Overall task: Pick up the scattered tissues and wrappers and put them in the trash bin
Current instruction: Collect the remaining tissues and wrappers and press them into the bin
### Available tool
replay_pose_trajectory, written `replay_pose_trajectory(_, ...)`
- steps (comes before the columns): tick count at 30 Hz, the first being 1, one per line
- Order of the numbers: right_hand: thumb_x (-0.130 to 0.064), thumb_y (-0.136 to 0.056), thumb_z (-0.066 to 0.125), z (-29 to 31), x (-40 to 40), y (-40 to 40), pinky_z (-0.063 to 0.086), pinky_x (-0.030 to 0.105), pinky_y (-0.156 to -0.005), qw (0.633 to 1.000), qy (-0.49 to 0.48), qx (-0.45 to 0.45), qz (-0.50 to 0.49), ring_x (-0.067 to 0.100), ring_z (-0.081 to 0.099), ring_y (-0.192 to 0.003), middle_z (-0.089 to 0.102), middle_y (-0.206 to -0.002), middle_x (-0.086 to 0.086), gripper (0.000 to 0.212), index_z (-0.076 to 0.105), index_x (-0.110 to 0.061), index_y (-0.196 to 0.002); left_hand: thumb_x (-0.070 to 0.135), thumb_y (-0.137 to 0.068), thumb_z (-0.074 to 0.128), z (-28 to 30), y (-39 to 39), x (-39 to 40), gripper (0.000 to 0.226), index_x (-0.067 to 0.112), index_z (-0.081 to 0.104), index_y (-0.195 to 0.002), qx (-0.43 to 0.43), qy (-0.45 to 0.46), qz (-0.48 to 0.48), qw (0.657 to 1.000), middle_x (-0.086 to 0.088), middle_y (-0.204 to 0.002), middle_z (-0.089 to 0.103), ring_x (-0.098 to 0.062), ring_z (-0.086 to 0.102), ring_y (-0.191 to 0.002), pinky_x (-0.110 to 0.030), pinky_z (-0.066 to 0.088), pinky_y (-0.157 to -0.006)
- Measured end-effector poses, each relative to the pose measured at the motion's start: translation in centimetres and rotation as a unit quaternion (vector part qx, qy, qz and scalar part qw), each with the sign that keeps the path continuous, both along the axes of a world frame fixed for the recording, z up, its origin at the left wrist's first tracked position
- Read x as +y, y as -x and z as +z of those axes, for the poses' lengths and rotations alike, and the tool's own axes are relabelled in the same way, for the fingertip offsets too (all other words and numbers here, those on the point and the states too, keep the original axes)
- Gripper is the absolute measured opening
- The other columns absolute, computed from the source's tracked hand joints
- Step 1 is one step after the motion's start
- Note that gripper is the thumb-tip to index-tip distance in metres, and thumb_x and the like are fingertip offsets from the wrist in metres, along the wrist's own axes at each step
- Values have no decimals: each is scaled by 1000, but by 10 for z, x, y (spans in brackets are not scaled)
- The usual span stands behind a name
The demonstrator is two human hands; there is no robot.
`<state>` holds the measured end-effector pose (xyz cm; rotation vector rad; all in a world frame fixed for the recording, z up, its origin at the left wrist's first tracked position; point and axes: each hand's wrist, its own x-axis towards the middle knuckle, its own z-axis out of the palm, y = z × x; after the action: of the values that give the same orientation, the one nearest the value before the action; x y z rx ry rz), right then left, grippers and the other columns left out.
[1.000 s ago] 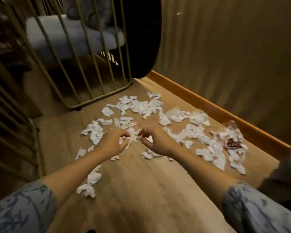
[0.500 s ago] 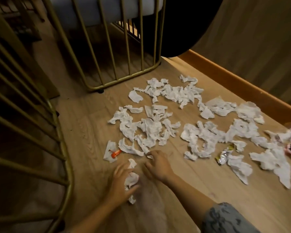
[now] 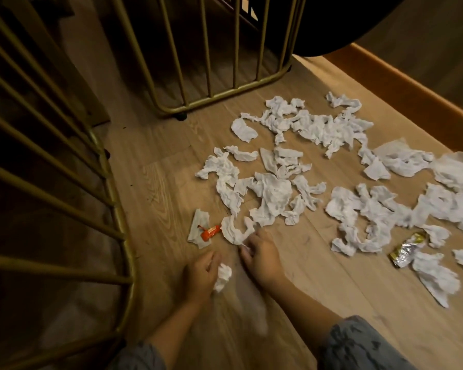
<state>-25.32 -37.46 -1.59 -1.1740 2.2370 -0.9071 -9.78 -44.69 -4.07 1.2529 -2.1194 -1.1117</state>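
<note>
Several crumpled white tissues point(image 3: 270, 193) lie scattered over the wooden floor point(image 3: 158, 182). My left hand point(image 3: 201, 273) holds a small wad of tissue point(image 3: 223, 273) in its curled fingers. My right hand point(image 3: 259, 255) rests on the floor just right of it, its fingertips pinching the near end of a curved tissue strip point(image 3: 234, 232). An orange wrapper point(image 3: 210, 232) lies on a tissue scrap left of that strip. A gold and silver wrapper point(image 3: 406, 248) lies among the tissues at the right. No trash bin is in view.
A gold wire frame point(image 3: 219, 94) stands at the back and another gold wire frame point(image 3: 112, 198) curves along the left. An orange-brown baseboard point(image 3: 412, 86) runs along the right wall. A dark round shape point(image 3: 345, 22) hangs over the top right.
The view has dropped closer to the floor. My hands have drawn back to the near edge of the pile, the left gathering a tissue wad, the right reaching the curved strip.
</note>
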Motion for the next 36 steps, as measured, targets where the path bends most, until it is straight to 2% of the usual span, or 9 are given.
replay_pose_trajectory(4, -13, -82, 62, 14, 24, 5, 39, 27, -56, 997, 19, -55, -59, 8, 46, -64, 50, -75, -6, 18, 46, -22, -86, 37, -92, 55, 20, 24, -37, 42, 13, 57, -57, 70, 18, 136, 988, 2, -45, 51, -7, 44, -42, -26, 35, -43)
replay_pose_trajectory(8, -8, -85, 58, 26, 11, 24, 42, 29, -54, 992, 63, 3, -109, 9, 49, -63, 53, -82, -3, 20, 50, -16, -102, 32, -82, 73, 17, 44, -70, 20, 17, 67, -70, 35, 67, 139, 987, 7, -74, 59, -14, 57, -75, -42, 53, -68)
replay_pose_trajectory(13, -9, -84, 54, 26, -36, 58, 45, 30, -74, 986, -6, 123, -109, 24, 41, -123, 40, -138, 8, 50, 50, -19, -133, 59, -69, 73, -16, 34, -67, 52, 25, 66, -108, -49, 94, 36, 994, 3, -136, 52, -19, 39, -133, -48, 34, -107)
replay_pose_trajectory(16, -28, -91, 50, 11, -37, 66, 43, 46, -102, 980, -127, 148, -47, 31, 18, -142, 23, -155, 9, 60, 30, -24, -148, 76, -64, 65, -18, 24, -55, 83, 21, 58, -127, -50, 136, -55, 988, 3, -140, 52, -14, 35, -138, -42, 30, -113)
replay_pose_trajectory(20, -53, -93, 46, -9, -10, 49, 42, 40, -97, 970, -119, 209, 37, 25, 38, -124, 42, -137, 7, 52, 46, -21, -134, 64, -67, 73, -15, 16, -45, 73, 15, 63, -119, -22, 123, -92, 988, 1, -121, 60, -13, 50, -117, -32, 43, -102)
replay_pose_trajectory(26, -30, -81, 62, -4, 35, 15, 35, 28, -61, 996, -6, 66, 56, 12, 44, -73, 48, -85, -7, 20, 46, -24, -91, 5, -81, 74, 0, 19, -35, 9, 4, 73, -90, 32, 136, -38, 990, -3, -94, 55, -1, 60, -82, -19, 53, -72)
replay_pose_trajectory(29, -24, -80, 60, 5, 47, 14, 42, 29, -62, 999, 38, 28, 6, 9, 51, -75, 57, -90, -6, 23, 60, -19, -102, 4, -73, 80, 8, 29, -29, 14, 4, 75, -86, 31, 97, -9, 995, -1, -95, 50, 1, 56, -82, -6, 46, -68)
replay_pose_trajectory(34, -3, -78, 63, 30, 45, 50, 39, 23, -77, 989, 72, 23, -127, 8, 53, -95, 53, -112, -1, 9, 69, -8, -73, 0, -70, 80, 35, 73, -21, 14, 10, 74, -78, 31, 74, -38, 996, -1, -94, 51, -11, 52, -83, -1, 39, -71)
replay_pose_trajectory(36, 0, -76, 60, 47, 44, 66, 42, 23, -71, 980, 97, 5, -173, 11, 61, -84, 65, -98, -2, 15, 69, -11, -75, -4, -73, 73, 53, 97, -21, 18, 12, 75, -81, 30, 71, -68, 995, 0, -96, 53, -11, 53, -88, 0, 38, -76)
